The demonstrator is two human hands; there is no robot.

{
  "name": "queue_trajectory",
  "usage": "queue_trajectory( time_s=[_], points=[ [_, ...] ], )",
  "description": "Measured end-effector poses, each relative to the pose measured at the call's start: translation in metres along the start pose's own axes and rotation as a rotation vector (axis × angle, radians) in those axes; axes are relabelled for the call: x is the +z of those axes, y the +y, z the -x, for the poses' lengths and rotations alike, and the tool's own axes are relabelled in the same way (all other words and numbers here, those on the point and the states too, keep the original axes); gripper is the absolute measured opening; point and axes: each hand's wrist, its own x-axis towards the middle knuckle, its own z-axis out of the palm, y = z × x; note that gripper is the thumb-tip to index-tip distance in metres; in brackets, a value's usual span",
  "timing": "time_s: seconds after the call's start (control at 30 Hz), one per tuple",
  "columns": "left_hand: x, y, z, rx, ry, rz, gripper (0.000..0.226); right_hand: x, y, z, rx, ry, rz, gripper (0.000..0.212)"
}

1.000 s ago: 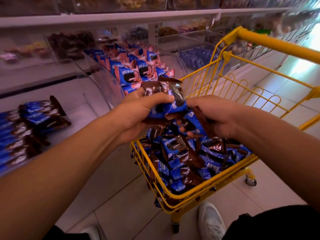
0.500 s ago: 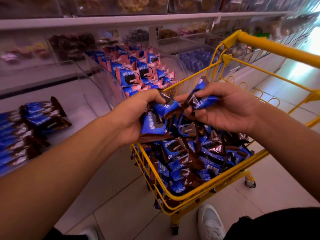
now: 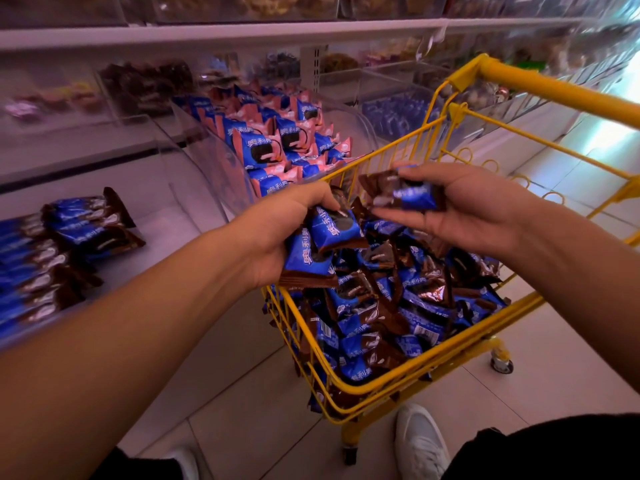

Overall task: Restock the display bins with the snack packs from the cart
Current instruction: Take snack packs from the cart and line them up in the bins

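Above the yellow cart (image 3: 398, 386) heaped with snack packs (image 3: 391, 306), left hand (image 3: 277, 233) clutches a bundle and right hand (image 3: 460, 206) pinches one pack (image 3: 412, 195); the overfull left grasp may shed packs before the bin (image 3: 194, 188).

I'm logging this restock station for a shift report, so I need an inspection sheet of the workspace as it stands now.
Surface: pale floor tiles; the white bin floor is partly bare.
Job's things: yellow cart heaped with blue-and-brown snack packs; a row of the same packs lies in the left bin.
Clutter: nothing seen.
Hands: left hand grips several packs; right hand pinches one pack, both above the cart.
Cables: nothing seen.
Surroundings: pink-and-blue packs fill the next clear bin; blurred goods on the upper shelf; white shoe beside the cart.
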Motion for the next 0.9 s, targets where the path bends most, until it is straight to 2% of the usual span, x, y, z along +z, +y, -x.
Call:
queue_trajectory(
  time_s=[0.1, 0.23, 0.37, 0.43, 0.53, 0.6, 0.67, 0.8, 0.9],
  points=[
    [0.004, 0.000, 0.001, 0.023, 0.013, 0.044, 0.019, 0.012, 0.001, 0.000, -0.025, 0.051, -0.160, 0.006],
    [0.009, 0.000, 0.004, 0.065, -0.018, 0.154, 0.043, 0.025, 0.012, -0.002, -0.027, 0.031, -0.056, 0.001],
    [0.012, 0.001, 0.006, 0.159, -0.046, 0.244, 0.035, 0.031, 0.021, -0.005, -0.017, 0.069, -0.074, 0.003],
    [0.011, 0.002, 0.007, 0.184, -0.078, 0.265, 0.028, 0.029, 0.023, -0.005, -0.020, 0.048, -0.066, 0.015],
    [0.009, 0.003, 0.008, 0.237, -0.058, 0.192, 0.037, 0.021, 0.024, -0.002, 0.014, -0.023, 0.129, 0.044],
    [0.008, 0.002, 0.008, 0.260, -0.036, 0.178, 0.051, 0.016, 0.027, -0.002, 0.047, -0.071, 0.244, 0.045],
    [0.007, 0.001, 0.007, 0.269, -0.029, 0.174, 0.054, 0.015, 0.028, -0.002, 0.038, -0.086, 0.291, 0.046],
    [0.002, 0.000, 0.010, 0.213, -0.094, 0.098, 0.052, 0.007, 0.022, -0.002, -0.199, -0.179, 0.486, 0.059],
    [0.002, -0.001, 0.015, 0.151, -0.172, -0.003, 0.068, -0.003, 0.014, 0.000, -0.329, -0.402, 0.716, 0.079]
  ],
)
